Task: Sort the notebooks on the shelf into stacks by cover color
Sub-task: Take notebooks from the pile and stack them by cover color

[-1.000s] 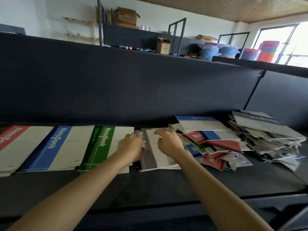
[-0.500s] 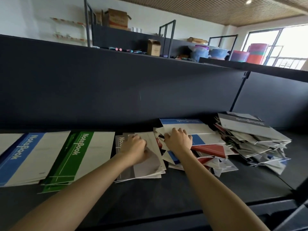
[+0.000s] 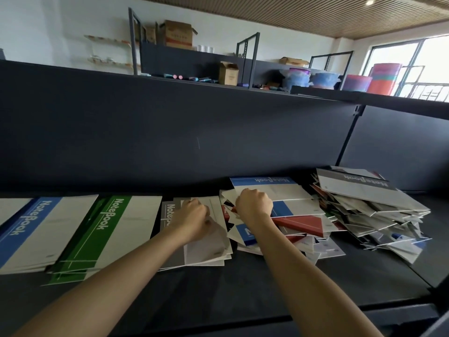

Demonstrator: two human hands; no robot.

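Sorted stacks lie along the dark shelf (image 3: 243, 290): a blue-striped stack (image 3: 36, 229) at the left, a green-striped stack (image 3: 109, 227) beside it, then a grey stack (image 3: 206, 249). My left hand (image 3: 192, 220) rests on the grey stack with curled fingers and pinches its top notebook, whose cover bows up slightly. My right hand (image 3: 255, 205) is curled over the left edge of a mixed pile (image 3: 301, 222) of blue, red and white covers and grips a notebook there; its fingertips are hidden.
A second loose heap (image 3: 364, 205) topped by a grey notebook sits at the far right. A dark back panel (image 3: 170, 142) rises behind the shelf. Boxes and coloured tubs stand on upper shelves beyond it.
The view has shifted right, so the red stack has left the frame. My right hand moved from the grey stack into the mixed pile; my left hand stays on the grey stack.
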